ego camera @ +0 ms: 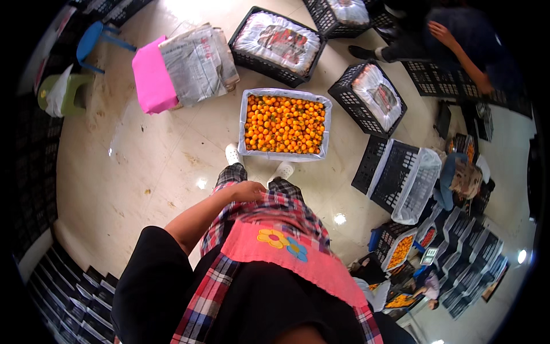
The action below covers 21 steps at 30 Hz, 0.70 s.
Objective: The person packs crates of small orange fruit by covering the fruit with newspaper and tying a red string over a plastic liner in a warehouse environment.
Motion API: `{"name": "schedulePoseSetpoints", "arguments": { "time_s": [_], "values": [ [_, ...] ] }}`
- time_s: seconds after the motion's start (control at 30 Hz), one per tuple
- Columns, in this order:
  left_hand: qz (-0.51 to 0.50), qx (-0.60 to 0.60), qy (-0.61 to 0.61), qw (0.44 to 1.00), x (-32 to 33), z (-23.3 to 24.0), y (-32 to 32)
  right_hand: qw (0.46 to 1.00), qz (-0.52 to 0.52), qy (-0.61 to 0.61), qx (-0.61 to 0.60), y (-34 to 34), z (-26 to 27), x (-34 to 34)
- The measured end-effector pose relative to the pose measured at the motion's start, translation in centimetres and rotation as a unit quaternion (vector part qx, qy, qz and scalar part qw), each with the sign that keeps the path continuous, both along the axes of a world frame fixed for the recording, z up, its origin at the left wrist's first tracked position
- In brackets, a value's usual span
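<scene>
My left hand [249,191] is at the lower edge of my red plaid apron [275,210], its fingers curled into the cloth. The fingertips are hidden. My right hand is out of view. On the floor just beyond my white clogs [282,170] stands a crate [283,157] with a pale liner over its rim. Small orange cherry tomatoes [284,124], some with green stems, fill it in a loose layer.
Newspapers [200,64] lie beside a pink covered block [154,77]. Black crates with wrapped tops [279,43] [378,96] stand beyond. Lined crates [395,172] are at right. Blue [92,45] and green stools [71,92] stand left. Other people [468,47] are at the right.
</scene>
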<state>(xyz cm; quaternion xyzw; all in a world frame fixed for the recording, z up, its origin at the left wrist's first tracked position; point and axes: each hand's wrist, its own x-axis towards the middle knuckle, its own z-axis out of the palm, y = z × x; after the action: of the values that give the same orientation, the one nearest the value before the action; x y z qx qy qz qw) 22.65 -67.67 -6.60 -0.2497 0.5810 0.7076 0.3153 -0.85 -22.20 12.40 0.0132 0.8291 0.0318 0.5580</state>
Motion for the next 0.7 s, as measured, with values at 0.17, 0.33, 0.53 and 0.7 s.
{"name": "schedulePoseSetpoints", "arguments": {
  "time_s": [0.17,0.33,0.53,0.7],
  "values": [
    [-0.040,-0.085,0.067,0.993,0.2,3.8,-0.6,0.995,-0.037,0.026,-0.084,-0.4,0.5,0.2],
    [0.015,-0.098,0.068,0.993,-2.6,9.6,0.1,0.988,-0.051,0.031,-0.141,-0.4,-0.5,-0.3],
    [0.001,-0.153,0.099,0.983,-5.0,12.3,0.1,0.979,-0.050,0.033,-0.197,-0.6,-0.4,-2.2],
    [-0.015,-0.113,0.177,0.978,-4.3,10.6,1.3,0.966,-0.005,0.020,-0.257,-3.2,0.2,-4.7]
  ]
}}
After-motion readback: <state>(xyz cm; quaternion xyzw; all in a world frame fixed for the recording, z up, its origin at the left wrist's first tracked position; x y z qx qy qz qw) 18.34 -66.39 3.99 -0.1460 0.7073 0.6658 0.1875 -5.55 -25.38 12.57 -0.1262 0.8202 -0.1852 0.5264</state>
